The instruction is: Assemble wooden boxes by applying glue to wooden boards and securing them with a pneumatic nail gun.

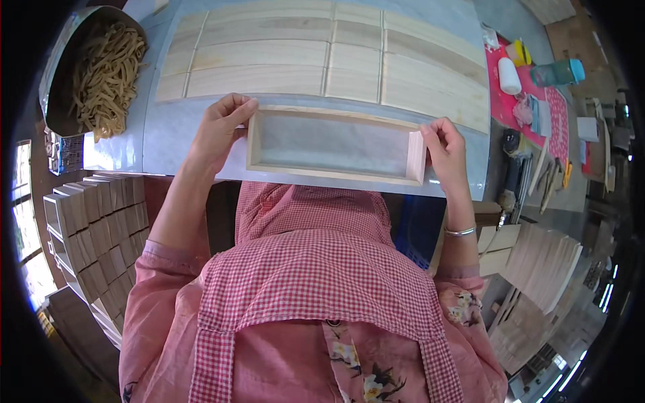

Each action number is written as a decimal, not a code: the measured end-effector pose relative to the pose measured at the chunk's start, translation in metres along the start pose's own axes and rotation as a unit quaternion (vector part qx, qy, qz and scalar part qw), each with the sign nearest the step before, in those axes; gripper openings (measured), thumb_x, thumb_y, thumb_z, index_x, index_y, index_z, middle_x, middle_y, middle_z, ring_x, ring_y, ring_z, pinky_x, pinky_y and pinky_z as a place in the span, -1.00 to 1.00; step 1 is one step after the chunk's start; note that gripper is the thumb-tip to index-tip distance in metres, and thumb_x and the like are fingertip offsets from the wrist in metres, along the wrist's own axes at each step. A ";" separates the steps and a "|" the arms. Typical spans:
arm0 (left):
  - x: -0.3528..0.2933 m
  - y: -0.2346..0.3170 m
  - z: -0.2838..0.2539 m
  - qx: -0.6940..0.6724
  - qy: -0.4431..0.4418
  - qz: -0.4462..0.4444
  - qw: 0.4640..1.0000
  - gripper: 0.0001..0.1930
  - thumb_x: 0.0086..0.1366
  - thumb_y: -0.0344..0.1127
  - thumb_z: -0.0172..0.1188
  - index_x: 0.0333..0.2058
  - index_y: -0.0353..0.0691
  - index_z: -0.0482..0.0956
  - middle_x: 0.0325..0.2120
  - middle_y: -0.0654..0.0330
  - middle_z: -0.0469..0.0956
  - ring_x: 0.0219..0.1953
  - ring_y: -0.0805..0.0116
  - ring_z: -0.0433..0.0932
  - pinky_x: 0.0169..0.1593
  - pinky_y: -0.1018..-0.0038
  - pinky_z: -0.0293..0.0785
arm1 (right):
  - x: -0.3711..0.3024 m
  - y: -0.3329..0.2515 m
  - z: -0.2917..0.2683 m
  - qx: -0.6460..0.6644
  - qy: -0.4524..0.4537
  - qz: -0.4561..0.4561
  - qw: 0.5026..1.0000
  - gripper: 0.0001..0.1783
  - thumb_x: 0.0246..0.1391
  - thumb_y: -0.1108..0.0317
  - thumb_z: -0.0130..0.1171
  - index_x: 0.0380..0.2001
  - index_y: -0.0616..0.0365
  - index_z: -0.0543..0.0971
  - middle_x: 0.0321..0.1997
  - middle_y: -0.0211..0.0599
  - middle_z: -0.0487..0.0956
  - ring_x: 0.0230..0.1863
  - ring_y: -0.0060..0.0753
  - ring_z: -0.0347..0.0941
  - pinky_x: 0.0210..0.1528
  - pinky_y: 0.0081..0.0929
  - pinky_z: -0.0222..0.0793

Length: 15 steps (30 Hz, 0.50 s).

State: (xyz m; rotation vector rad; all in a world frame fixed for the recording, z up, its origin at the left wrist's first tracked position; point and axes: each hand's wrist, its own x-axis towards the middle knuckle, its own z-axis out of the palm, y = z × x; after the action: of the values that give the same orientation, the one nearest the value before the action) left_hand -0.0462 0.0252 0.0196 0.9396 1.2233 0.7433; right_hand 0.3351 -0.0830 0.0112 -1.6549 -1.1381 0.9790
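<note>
A shallow rectangular frame of pale wood [416, 158] is held between my two hands at the near edge of the table, its long sides running left to right. My left hand [222, 127] grips the left end, with thumb and fingers closed at the far left corner. At the opposite end, my right hand [445, 151] pinches the far right corner with the thumb on top. Through the frame's open middle the pale blue-grey tabletop [332, 144] shows. Just beyond it lie several flat pale wooden boards [262, 54], set edge to edge in rows with narrow gaps.
At the far left stands an open bag [48, 91] of tan bands [111, 74]. Stacked wooden pieces [101, 215] rise below it. To the right, a white bottle [508, 76] and a teal bottle [554, 72] rest near a pink cloth [500, 97]. Board stacks [544, 262] stand lower right.
</note>
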 end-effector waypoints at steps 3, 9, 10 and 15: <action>-0.002 -0.007 -0.004 0.013 0.006 0.002 1.000 -0.81 0.40 -0.25 0.22 -0.23 -0.27 0.61 -0.43 0.27 0.48 -0.38 0.51 0.38 -0.22 0.58 0.38 | -0.005 -0.003 0.004 0.053 0.025 0.015 0.998 -0.80 0.25 0.38 0.18 -0.44 0.15 0.42 -0.55 -0.57 0.32 -0.54 -0.69 0.13 -0.50 -0.73 0.12; -0.015 -0.005 0.011 0.047 0.028 0.042 0.998 -0.77 0.40 -0.23 0.23 -0.17 -0.31 0.61 -0.42 0.24 0.50 -0.39 0.53 0.39 -0.28 0.61 0.38 | -0.008 0.013 0.013 0.027 0.054 -0.040 0.997 -0.86 0.25 0.41 0.15 -0.40 0.16 0.45 -0.52 -0.51 0.35 -0.48 -0.64 0.19 -0.42 -0.66 0.20; -0.022 -0.001 0.016 0.044 0.050 0.034 0.997 -0.74 0.41 -0.23 0.21 -0.10 -0.32 0.58 -0.37 0.22 0.52 -0.38 0.51 0.40 -0.27 0.59 0.40 | -0.015 0.018 0.010 0.025 0.059 -0.038 0.997 -0.87 0.24 0.42 0.15 -0.39 0.16 0.45 -0.51 -0.50 0.37 -0.48 -0.63 0.21 -0.41 -0.67 0.21; -0.064 -0.019 0.001 0.015 0.022 0.079 0.996 -0.59 0.34 -0.43 0.22 0.13 -0.35 0.43 -0.17 0.12 0.51 -0.25 0.41 0.46 -0.12 0.52 0.46 | -0.075 0.009 -0.003 0.090 0.027 0.026 0.995 -0.89 0.17 0.53 0.17 -0.23 0.21 0.48 -0.38 -0.45 0.45 -0.40 -0.66 0.31 -0.31 -0.72 0.31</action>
State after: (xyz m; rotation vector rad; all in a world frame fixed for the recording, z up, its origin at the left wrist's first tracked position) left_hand -0.0585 -0.0398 0.0309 1.0581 1.2113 0.8779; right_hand 0.3197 -0.1574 0.0130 -1.5633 -0.9457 1.0331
